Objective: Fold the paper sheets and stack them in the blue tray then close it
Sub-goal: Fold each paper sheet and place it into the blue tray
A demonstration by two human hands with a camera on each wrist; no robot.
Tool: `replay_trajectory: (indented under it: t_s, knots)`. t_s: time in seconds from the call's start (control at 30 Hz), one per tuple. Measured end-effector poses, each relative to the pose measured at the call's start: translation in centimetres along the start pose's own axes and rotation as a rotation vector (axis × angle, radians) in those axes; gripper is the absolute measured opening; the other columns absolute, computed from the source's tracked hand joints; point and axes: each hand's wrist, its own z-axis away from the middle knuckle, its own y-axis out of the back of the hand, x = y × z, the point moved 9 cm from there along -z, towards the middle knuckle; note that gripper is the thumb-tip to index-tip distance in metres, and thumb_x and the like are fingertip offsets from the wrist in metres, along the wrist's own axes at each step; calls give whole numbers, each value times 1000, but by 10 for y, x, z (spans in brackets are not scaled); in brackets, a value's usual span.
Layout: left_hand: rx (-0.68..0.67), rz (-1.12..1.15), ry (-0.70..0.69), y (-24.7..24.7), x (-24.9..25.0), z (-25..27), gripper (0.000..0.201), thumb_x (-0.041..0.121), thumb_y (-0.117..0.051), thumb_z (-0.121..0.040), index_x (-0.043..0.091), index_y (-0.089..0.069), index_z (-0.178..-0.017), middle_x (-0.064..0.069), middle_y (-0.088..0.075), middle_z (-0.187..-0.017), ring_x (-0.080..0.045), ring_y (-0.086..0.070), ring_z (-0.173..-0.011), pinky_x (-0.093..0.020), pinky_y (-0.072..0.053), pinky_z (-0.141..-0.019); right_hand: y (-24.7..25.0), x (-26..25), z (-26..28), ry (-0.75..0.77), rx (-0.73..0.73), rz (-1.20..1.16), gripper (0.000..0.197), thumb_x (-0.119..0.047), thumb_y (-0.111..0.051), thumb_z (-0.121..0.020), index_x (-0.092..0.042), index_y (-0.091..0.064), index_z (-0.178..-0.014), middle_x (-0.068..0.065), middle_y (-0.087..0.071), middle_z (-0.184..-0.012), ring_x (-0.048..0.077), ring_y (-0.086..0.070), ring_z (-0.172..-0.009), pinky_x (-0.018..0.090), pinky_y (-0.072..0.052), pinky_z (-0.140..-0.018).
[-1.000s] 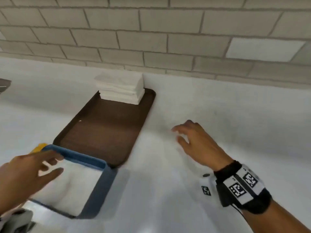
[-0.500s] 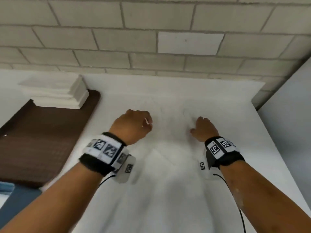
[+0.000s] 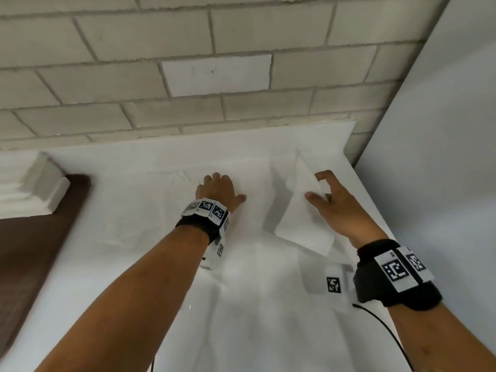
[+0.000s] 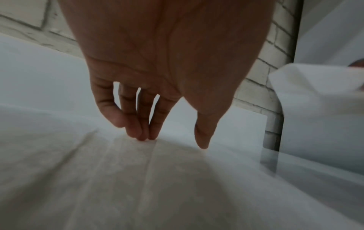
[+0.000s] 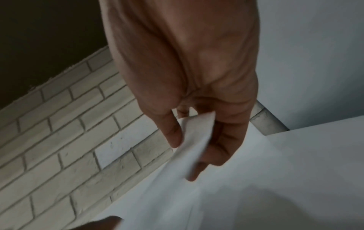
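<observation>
A white paper sheet (image 3: 161,210) lies spread on the white table. My left hand (image 3: 218,189) rests on its middle with straight fingertips (image 4: 145,137) pressing it down. My right hand (image 3: 316,185) pinches the sheet's right part between thumb and fingers (image 5: 226,140) and holds that flap (image 3: 298,218) raised and tilted over toward the left. The lifted flap (image 4: 315,109) shows at the right of the left wrist view. The blue tray is out of view.
A stack of folded white paper (image 3: 35,189) sits on the far end of a brown tray (image 3: 32,251) at the left. A brick wall (image 3: 214,76) runs behind the table. A pale grey wall panel (image 3: 442,157) stands at the table's right edge.
The view has swung right, so the blue tray has left the frame. My left hand moved from the tray onto the sheet. My right hand has raised the sheet's right part off the table.
</observation>
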Motion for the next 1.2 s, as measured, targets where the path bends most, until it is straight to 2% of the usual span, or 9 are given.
replay_trajectory:
  t_s: [0.13,0.2,0.33,0.43,0.5,0.67,0.8,0.97,1.2]
  knots:
    - [11,74,-4,-4,5,-7,54,45,-59,-97,9,-50,-135,-13,-56,-137,-34,-49,-130,-45,-42,-102,-3,-7,11,53,-73,-212,40,-26,-67,-90,-49,-46,-115,17,-66,-104,33,-68,-89,50,-58,-82]
    - [60,129,-14,1,4,-2,47,39,-60,-96,10,-51,-132,-12,-59,-132,-34,-51,-126,-44,-44,-99,-9,-15,17,109,-125,-286,57,-22,-73,-86,-52,-44,-125,19,-61,-112,32,-67,-95,51,-58,-83]
    - [219,283,-61,27,1,17,34,27,-58,-98,9,-51,-127,-13,-62,-120,-37,-58,-113,-44,-48,-83,-23,-37,22,269,-144,-381,81,-16,-79,-81,-49,-35,-141,-14,-44,-144,10,-46,-131,40,-42,-110]
    - [265,403,-74,42,-9,27,28,25,-60,-98,14,-52,-122,-12,-68,-107,-35,-65,-98,-39,-50,-76,-39,-52,22,339,-144,-420,88,-17,-80,-80,-50,-30,-144,-25,-33,-150,3,-33,-139,43,-28,-119]
    - [202,515,-94,44,-17,29,31,26,-62,-97,17,-53,-126,-12,-70,-106,-33,-68,-94,-41,-57,-79,-47,-59,22,376,-151,-426,90,-18,-80,-80,-51,-28,-145,-23,-33,-152,6,-32,-141,47,-25,-119]
    - [-247,580,-176,4,-21,40,46,34,-67,-95,16,-50,-134,-6,-67,-121,-25,-70,-100,-31,-60,-69,-51,-65,24,409,-163,-413,91,-16,-80,-80,-49,-27,-146,-24,-32,-152,6,-32,-142,46,-26,-119]
    - [-197,603,-177,3,-23,48,55,33,-67,-96,16,-42,-142,-5,-62,-127,-26,-63,-114,-38,-55,-87,-48,-61,27,403,-160,-399,91,-12,-79,-80,-45,-26,-147,-27,-31,-150,0,-33,-139,36,-30,-119]
    - [-181,1259,-174,30,-12,74,42,23,-68,-96,20,-56,-136,-1,-71,-126,-21,-69,-114,-44,-60,-91,-35,-57,32,408,-129,-411,90,-15,-79,-80,-44,-26,-148,-26,-32,-150,1,-36,-138,39,-32,-118]
    - [-369,1498,-219,31,11,105,48,20,-68,-87,14,-61,-134,-8,-72,-127,-28,-68,-118,-49,-55,-101,-48,-62,37,367,-163,-470,68,-32,-76,-80,-46,-43,-138,-19,-42,-147,7,-41,-137,42,-35,-115]
